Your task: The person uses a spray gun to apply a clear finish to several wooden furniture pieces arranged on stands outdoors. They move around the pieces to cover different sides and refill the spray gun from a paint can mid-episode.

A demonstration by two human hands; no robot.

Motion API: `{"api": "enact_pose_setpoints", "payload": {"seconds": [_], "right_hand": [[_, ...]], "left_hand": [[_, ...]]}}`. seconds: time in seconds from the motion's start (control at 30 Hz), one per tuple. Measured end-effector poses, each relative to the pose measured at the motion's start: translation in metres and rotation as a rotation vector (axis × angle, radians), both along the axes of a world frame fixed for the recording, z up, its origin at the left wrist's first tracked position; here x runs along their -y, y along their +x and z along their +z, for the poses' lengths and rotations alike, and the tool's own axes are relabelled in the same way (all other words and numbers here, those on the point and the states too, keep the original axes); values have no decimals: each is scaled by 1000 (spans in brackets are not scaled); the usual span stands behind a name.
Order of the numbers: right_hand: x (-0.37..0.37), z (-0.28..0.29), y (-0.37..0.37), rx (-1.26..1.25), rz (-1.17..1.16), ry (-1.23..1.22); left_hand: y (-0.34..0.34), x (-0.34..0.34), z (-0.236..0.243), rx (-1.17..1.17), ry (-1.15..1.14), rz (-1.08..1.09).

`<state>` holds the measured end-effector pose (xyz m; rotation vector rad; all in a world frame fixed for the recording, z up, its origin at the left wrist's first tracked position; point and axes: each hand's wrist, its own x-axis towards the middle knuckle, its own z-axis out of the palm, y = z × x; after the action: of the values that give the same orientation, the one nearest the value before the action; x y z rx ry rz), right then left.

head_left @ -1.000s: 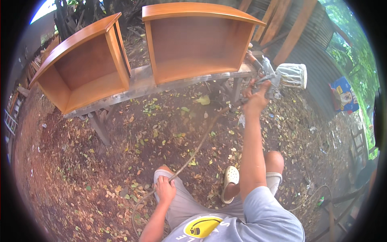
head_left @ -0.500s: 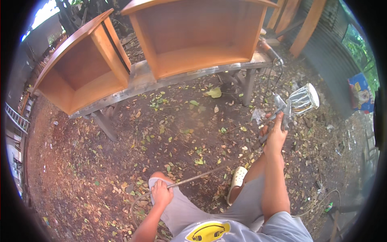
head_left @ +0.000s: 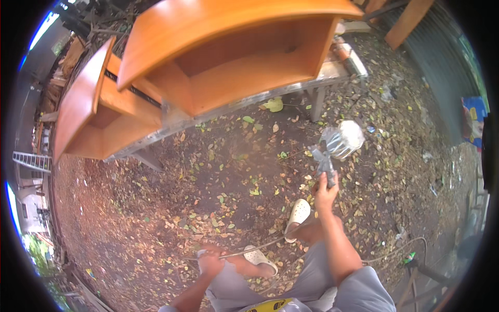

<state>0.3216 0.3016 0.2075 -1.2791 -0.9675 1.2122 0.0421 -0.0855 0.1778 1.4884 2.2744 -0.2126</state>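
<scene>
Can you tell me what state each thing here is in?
Right hand: closed around the spray gun
Spray gun: held up off the ground; whether spraying, can't tell
Cup: attached to the gun, streaked
Left hand: at the left knee, against the hose; grip unclear
Hose: uncoiled, curving
Large drawer: on the bench, open side facing the person
Small drawer: on the bench, hollow side showing
Bench: standing
Clogs: worn

Well beyond and left of the left hand point(head_left: 211, 262) is a pale metal ladder point(head_left: 32, 161). Beyond and right of the right hand point(head_left: 326, 196) are a blue-and-white rectangular bag point(head_left: 473, 120) and grey corrugated sheeting point(head_left: 442, 73). Yellow-brown leaves point(head_left: 176, 229) lie below.
</scene>
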Motion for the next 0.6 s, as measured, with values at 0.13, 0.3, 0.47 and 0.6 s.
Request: {"api": "enact_pose_setpoints", "payload": {"seconds": [0.13,0.3,0.47,0.6], "right_hand": [[33,32,15,75,-107,-131],[75,166,45,-9,-132,-296],[34,268,113,-28,-105,-283],[-50,305,156,-293,-109,-196]], "left_hand": [[35,-16,55,72,-243,29],[56,-1,146,25,-514,73],[38,1,222,1,-440,106],[52,-20,253,-69,-379,181]]}}
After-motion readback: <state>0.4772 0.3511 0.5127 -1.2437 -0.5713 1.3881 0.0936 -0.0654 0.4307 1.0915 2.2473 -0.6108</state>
